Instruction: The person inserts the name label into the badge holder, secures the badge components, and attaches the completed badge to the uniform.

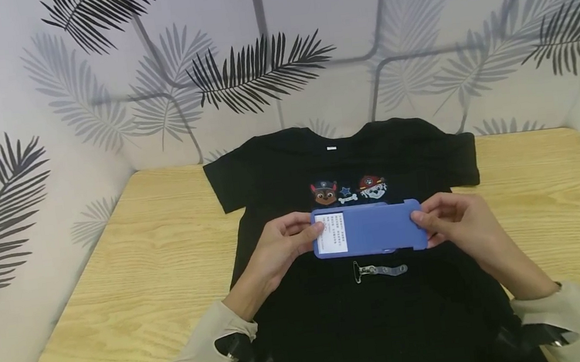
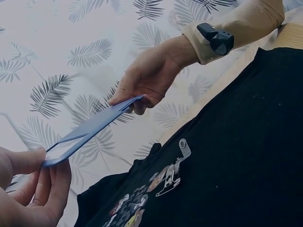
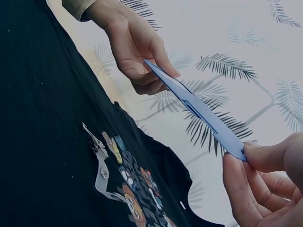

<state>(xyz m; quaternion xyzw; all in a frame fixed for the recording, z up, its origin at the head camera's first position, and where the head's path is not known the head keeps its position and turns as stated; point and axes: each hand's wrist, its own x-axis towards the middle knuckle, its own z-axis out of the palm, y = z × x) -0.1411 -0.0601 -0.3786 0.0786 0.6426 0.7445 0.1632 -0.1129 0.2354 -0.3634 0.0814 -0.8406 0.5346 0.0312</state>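
A blue badge holder (image 1: 380, 227) with a white printed label (image 1: 331, 233) at its left end is held level above a black T-shirt (image 1: 358, 327). My left hand (image 1: 287, 241) pinches the label end, thumb on top and fingers beneath. At the opposite end, my right hand (image 1: 458, 219) pinches a blue part that stands a little out of line with the rest, like a partly slid cover. Just below the holder, a badge clip (image 1: 379, 270) with a safety pin and a clear strap lies on the shirt. In the left wrist view the holder (image 2: 94, 125) appears nearly edge-on.
The shirt lies spread on a wooden table (image 1: 147, 231), its neckline at the far side. Cartoon dog prints (image 1: 346, 191) show on its chest, partly behind the holder. Leaf-patterned sheeting (image 1: 262, 18) rises behind the table and on its left.
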